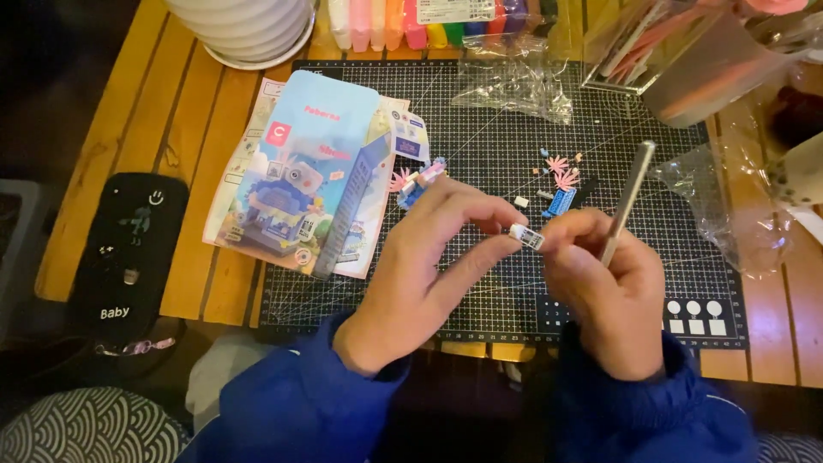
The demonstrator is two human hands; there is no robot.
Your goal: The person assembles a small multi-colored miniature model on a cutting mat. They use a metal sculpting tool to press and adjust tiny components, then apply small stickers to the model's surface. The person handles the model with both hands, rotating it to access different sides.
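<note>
My left hand [429,266] and my right hand [604,287] meet over a black cutting mat [480,137], both pinching a tiny white building block [526,236] between their fingertips. My right hand also holds a slim metal tool [630,193] that points up and away. Just beyond my left fingers lies a small partly built pink, white and blue block model [418,182]. Loose small pieces [559,184], pink, blue and white, lie on the mat beyond my right hand.
A light blue kit box [296,176] rests on paper sheets at the mat's left. Clear plastic bags [514,81] lie behind. Coloured clay sticks [403,21], a white ribbed pot [244,30] and a clear tray [677,51] line the back. A black case [129,253] sits left.
</note>
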